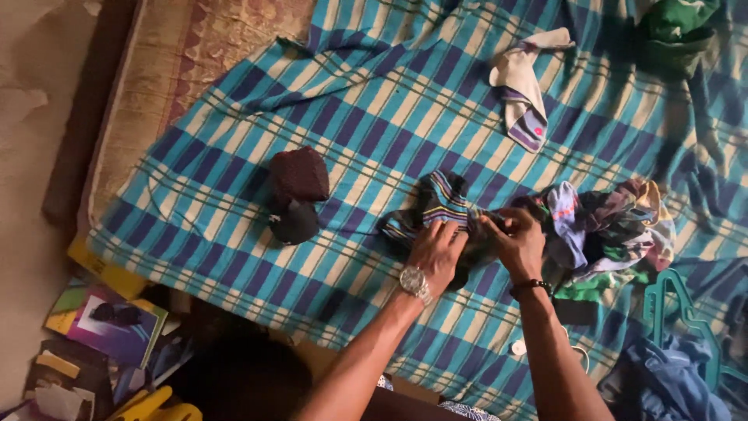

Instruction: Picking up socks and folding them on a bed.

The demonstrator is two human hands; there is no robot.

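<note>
From the head camera, looking down, a blue checked sheet (374, 101) covers most of the bed and serves as the reference for everything else. Near its middle lies a dark striped sock (436, 204), bunched up, with both hands on it. The left hand (436, 251) (a silver watch on its wrist) presses flat on the sock's near edge, fingers spread over the fabric rather than curled around it, so whether it actually grips cannot be told. The right hand (518, 243), with a dark band at the wrist, has its fingers closed, pinching the sock's right end.

Just right of the hands on the sheet is a heap of mixed coloured clothes (608, 226), touching the right hand's side. Left of the sock, well apart, sits a dark maroon rolled bundle (296, 195). Toward the sheet's far edge lies a white and purple sock (520, 93), and a green garment (678, 31) is at the far right corner. A teal plastic hanger (678, 300) rests at the sheet's near right. Off the sheet's near left corner, books and papers (109, 327) lie on the floor.
</note>
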